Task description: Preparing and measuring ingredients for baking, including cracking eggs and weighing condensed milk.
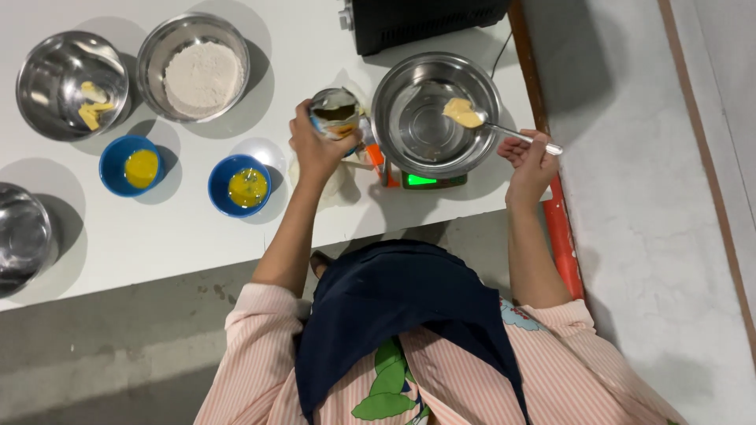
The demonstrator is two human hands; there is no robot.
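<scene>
spoon over steel bowl — loaded

A bowl sits on a scale at the table's right end, an appliance behind it. A spoon reaches in from the right; a tin is just left. Further left: two cups in front, flour bowl and butter bowl behind.
</scene>
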